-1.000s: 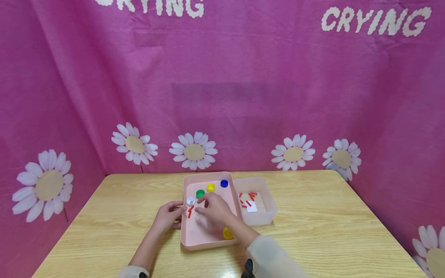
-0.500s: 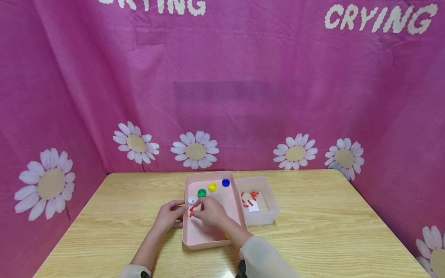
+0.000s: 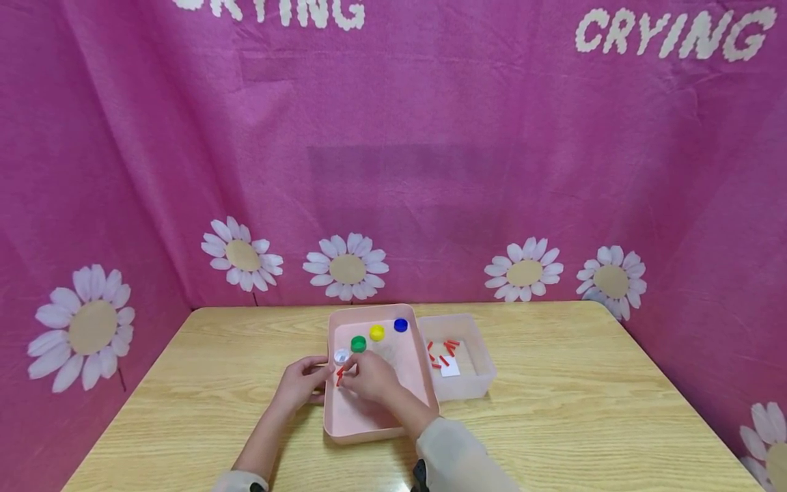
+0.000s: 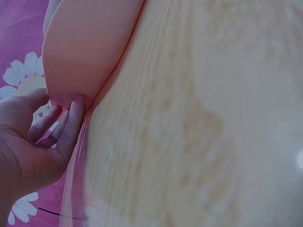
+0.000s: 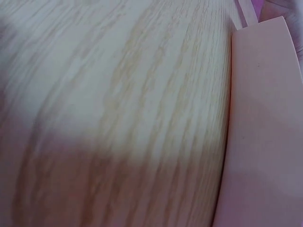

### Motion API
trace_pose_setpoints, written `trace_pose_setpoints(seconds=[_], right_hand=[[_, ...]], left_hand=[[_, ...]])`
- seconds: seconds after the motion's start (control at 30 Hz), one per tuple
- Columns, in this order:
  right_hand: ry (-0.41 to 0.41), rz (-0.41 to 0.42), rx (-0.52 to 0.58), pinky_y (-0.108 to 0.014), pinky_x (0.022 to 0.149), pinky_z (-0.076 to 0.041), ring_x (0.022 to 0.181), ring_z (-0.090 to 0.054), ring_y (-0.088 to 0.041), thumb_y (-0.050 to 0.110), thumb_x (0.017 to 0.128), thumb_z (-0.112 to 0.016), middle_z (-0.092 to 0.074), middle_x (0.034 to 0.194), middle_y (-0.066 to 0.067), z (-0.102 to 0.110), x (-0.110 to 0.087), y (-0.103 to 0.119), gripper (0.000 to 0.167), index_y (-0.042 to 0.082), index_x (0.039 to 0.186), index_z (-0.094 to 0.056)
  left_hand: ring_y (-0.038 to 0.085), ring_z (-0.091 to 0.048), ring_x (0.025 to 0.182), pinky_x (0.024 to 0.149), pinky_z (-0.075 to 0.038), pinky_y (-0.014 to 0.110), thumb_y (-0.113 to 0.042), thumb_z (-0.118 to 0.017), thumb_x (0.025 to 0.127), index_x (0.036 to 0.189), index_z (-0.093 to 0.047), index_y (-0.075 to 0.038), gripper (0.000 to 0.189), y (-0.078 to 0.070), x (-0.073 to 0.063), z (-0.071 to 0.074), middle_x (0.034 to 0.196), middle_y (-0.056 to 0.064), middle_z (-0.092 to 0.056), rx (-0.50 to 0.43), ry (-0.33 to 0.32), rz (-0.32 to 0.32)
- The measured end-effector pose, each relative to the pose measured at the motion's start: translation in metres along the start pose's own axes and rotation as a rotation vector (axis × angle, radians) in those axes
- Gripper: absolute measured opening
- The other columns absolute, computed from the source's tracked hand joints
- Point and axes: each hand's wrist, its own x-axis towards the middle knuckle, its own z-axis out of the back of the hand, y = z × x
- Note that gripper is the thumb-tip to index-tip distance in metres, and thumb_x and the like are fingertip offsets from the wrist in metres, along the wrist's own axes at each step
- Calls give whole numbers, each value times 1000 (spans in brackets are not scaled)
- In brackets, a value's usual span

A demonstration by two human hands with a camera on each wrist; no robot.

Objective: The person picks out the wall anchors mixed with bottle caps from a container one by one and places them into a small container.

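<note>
In the head view my left hand point(image 3: 300, 383) holds the left side of a pink tray point(image 3: 382, 433), thumb at the rim. The left wrist view shows its fingers point(image 4: 73, 123) against the tray's outer wall. Inside the tray, my right hand point(image 3: 371, 377) has thumb and index fingertips right at two short red sticks point(image 3: 340, 376) near the left wall; I cannot tell whether it pinches one. Just beyond the sticks sits a white cap point(image 3: 341, 356) with something greyish in it. Green point(image 3: 359, 344), yellow point(image 3: 377, 333) and blue point(image 3: 401, 325) caps curve towards the back right.
A clear plastic box point(image 3: 475, 388) stands against the tray's right side, holding several red sticks point(image 3: 444, 360) and a white square point(image 3: 450, 367). Both stand on a wood-grain table point(image 3: 565, 396). A pink flowered cloth point(image 3: 430, 191) hangs behind.
My right hand has moved left and its fingertips have come to the two red sticks. The forearm now covers the yellow cap at the tray's near right. My left hand stays on the tray.
</note>
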Motion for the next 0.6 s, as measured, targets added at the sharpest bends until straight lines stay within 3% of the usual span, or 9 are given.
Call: trace_pose_setpoints(seconds=[0.6], right_hand=[[-12,-20,-86,-20,62,-44,69,-51,-9,28,76,-77,-64,83,6,-6,2,3,21,15,91,-69]], left_hand=[[17,-64,75,62,-60,36,-18,-60,91,123,-54,4,39,-1,0,0,103,19,-63,18,-11,15]])
